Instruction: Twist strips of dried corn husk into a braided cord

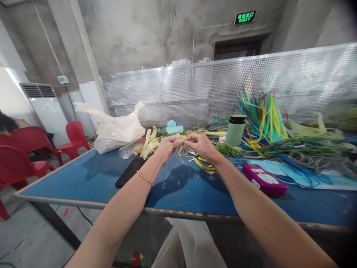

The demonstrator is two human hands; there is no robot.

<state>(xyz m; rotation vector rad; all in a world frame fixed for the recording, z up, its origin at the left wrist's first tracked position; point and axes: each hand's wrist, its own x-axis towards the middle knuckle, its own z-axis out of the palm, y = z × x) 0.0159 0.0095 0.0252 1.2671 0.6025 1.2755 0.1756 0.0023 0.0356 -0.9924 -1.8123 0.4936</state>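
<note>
Above the middle of the blue table (97, 175), my left hand (168, 147) and my right hand (203, 147) meet with their fingertips pinched close together. Between them is a small pale bundle of plant fibres (182, 149), with thin ends hanging down. Fingers cover most of it, so its exact form is hard to make out. Pale corn husks (150, 143) lie just left of my left hand. A yellow cord coil (205, 165) rests under my right wrist. Beside my right hand stands a green bottle with a black lid (235, 131).
Left are a white plastic bag (118, 130), a clear bottle (129, 149) and a dark flat tablet-like object (129, 173). Right are a magenta box (264, 179), blue face masks (304, 176), tangled green cords (295, 147) and colourful strips (267, 115). A perforated metal panel (173, 89) stands behind.
</note>
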